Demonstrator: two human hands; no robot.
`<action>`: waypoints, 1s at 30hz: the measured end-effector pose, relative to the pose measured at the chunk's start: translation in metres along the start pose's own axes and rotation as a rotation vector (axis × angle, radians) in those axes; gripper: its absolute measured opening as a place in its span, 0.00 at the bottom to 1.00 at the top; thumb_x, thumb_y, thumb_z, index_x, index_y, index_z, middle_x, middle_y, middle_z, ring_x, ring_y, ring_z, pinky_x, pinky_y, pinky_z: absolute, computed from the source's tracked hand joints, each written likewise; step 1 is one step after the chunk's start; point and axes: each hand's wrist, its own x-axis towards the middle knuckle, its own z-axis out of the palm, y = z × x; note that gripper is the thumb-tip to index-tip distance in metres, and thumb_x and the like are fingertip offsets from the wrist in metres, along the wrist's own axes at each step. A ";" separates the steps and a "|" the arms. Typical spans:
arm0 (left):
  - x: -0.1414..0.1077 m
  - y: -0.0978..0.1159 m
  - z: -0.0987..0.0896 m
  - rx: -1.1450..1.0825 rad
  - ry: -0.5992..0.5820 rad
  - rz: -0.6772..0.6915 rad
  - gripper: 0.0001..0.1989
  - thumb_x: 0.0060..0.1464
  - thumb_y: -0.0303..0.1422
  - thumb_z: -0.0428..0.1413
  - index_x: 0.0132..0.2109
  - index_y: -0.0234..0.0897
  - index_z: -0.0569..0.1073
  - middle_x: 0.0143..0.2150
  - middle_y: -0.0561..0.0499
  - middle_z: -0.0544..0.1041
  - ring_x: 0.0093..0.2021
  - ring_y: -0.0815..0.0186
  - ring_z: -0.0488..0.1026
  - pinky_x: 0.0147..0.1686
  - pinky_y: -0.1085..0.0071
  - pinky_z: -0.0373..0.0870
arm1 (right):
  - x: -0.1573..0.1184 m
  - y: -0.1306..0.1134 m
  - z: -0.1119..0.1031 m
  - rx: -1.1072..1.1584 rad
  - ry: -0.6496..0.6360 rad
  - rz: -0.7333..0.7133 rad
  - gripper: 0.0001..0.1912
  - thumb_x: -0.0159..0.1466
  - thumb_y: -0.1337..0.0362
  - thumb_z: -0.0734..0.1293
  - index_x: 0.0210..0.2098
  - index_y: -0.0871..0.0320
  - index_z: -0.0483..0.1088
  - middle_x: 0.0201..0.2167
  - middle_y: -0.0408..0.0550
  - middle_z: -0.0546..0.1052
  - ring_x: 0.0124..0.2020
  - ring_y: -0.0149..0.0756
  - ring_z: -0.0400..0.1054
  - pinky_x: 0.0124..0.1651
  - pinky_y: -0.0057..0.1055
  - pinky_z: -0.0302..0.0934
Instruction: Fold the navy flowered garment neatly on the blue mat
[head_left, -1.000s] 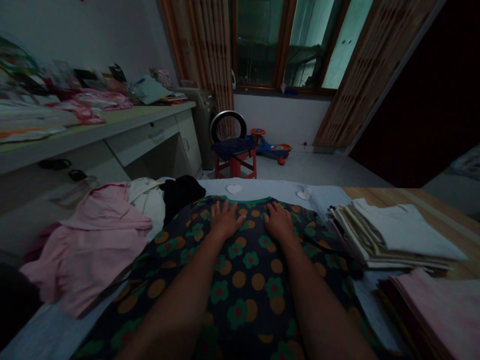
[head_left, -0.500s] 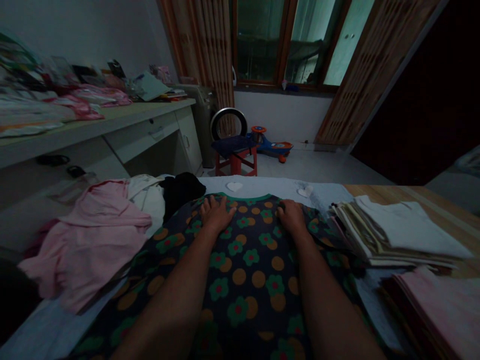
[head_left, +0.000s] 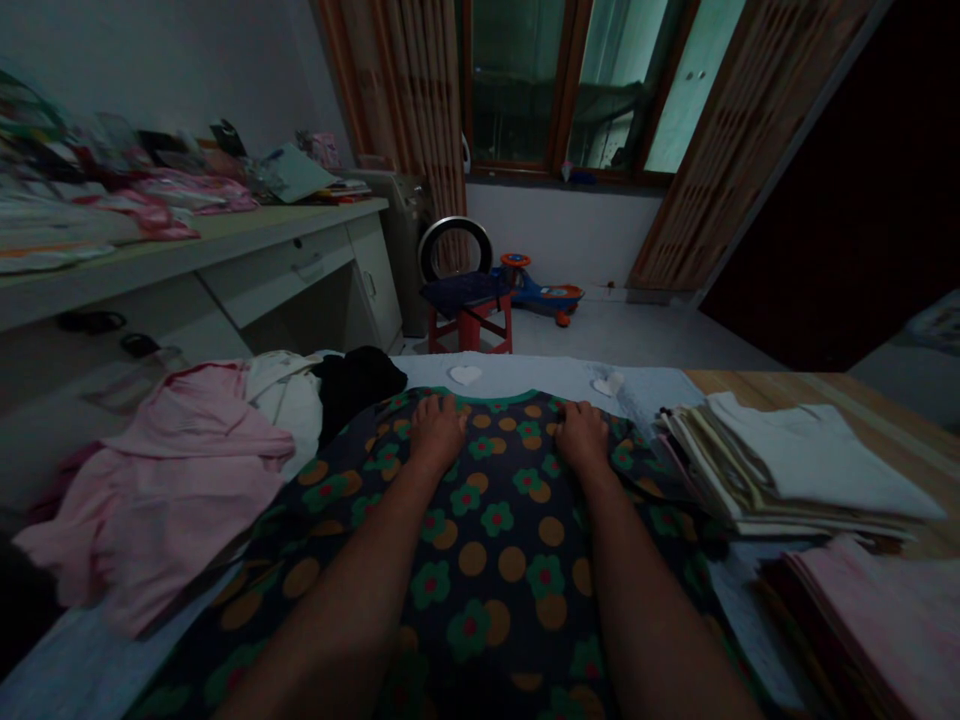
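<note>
On the bed's pale blue sheet (head_left: 525, 376), a dark cotton T-shirt (head_left: 480, 560) lies spread flat, printed with green flowers and orange dots and edged with a green collar. The left hand (head_left: 436, 435) and right hand (head_left: 582, 438) rest side by side on its chest just below that collar, apart from each other. The fingers (head_left: 435, 410) of each hand lie pressed together against the cloth, pinching nothing.

Just left of the shirt, a crumpled pink garment (head_left: 161, 480) sprawls against a white garment (head_left: 285, 400) and a black bundle of cloth (head_left: 356, 385). To the right, a neat stack of folded clothes (head_left: 787, 470) with a white top layer sits on a wooden board (head_left: 825, 390), beside a second folded stack in pink (head_left: 877, 630) nearer the camera. Two small white heart-shaped pieces (head_left: 465, 375) lie on the sheet beyond the collar.

Farther off, a long pale desk (head_left: 285, 262) with closed drawers carries soft heaps of folded fabric and papers. Across the tiled floor, a dark cushion sits on a red stool (head_left: 469, 325), next to a blue ride-on toy (head_left: 536, 292). Pleated brown curtains (head_left: 412, 120) hang at a wood-framed window (head_left: 570, 90).
</note>
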 end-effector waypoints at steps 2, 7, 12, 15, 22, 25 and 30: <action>-0.001 0.000 0.000 -0.010 -0.019 -0.017 0.28 0.64 0.42 0.47 0.64 0.29 0.62 0.63 0.33 0.65 0.65 0.48 0.59 0.62 0.55 0.57 | 0.002 0.002 0.002 0.010 -0.012 -0.024 0.19 0.66 0.64 0.58 0.55 0.56 0.69 0.54 0.56 0.70 0.56 0.49 0.61 0.55 0.41 0.57; 0.001 -0.003 0.000 0.000 -0.156 -0.074 0.36 0.63 0.51 0.43 0.68 0.30 0.57 0.72 0.33 0.53 0.71 0.43 0.48 0.66 0.50 0.48 | 0.007 0.008 0.009 0.037 -0.043 -0.101 0.22 0.68 0.61 0.57 0.59 0.58 0.66 0.59 0.56 0.67 0.60 0.46 0.59 0.62 0.39 0.51; 0.006 -0.013 0.001 0.000 -0.150 -0.125 0.36 0.61 0.55 0.41 0.68 0.41 0.59 0.72 0.38 0.53 0.71 0.40 0.48 0.65 0.46 0.49 | 0.009 0.011 0.014 0.093 -0.042 -0.140 0.24 0.67 0.60 0.59 0.60 0.61 0.65 0.63 0.57 0.64 0.64 0.46 0.55 0.65 0.40 0.46; 0.008 -0.016 0.003 -0.004 -0.130 -0.136 0.36 0.61 0.55 0.41 0.68 0.40 0.59 0.71 0.36 0.54 0.70 0.39 0.49 0.65 0.46 0.49 | 0.011 0.014 0.008 0.211 0.030 -0.141 0.21 0.66 0.64 0.58 0.56 0.62 0.69 0.58 0.56 0.70 0.60 0.41 0.61 0.62 0.35 0.51; 0.005 -0.010 0.002 0.017 0.001 -0.106 0.33 0.62 0.48 0.46 0.65 0.27 0.60 0.66 0.32 0.63 0.66 0.44 0.59 0.63 0.52 0.56 | 0.010 0.015 -0.009 0.153 0.098 0.124 0.17 0.60 0.72 0.58 0.41 0.61 0.76 0.44 0.56 0.76 0.49 0.44 0.68 0.53 0.34 0.58; 0.005 -0.010 0.002 0.013 -0.015 -0.009 0.27 0.64 0.43 0.45 0.61 0.29 0.65 0.65 0.35 0.66 0.65 0.51 0.61 0.63 0.58 0.57 | 0.007 0.012 -0.007 0.090 0.031 0.135 0.16 0.61 0.70 0.59 0.42 0.59 0.77 0.45 0.57 0.75 0.50 0.47 0.68 0.52 0.37 0.57; 0.008 -0.016 0.004 -0.024 -0.084 -0.053 0.32 0.63 0.48 0.43 0.66 0.33 0.60 0.70 0.39 0.59 0.69 0.49 0.54 0.66 0.52 0.51 | 0.004 0.008 -0.004 0.048 0.011 0.108 0.16 0.63 0.67 0.60 0.47 0.57 0.75 0.50 0.57 0.72 0.54 0.50 0.64 0.53 0.40 0.57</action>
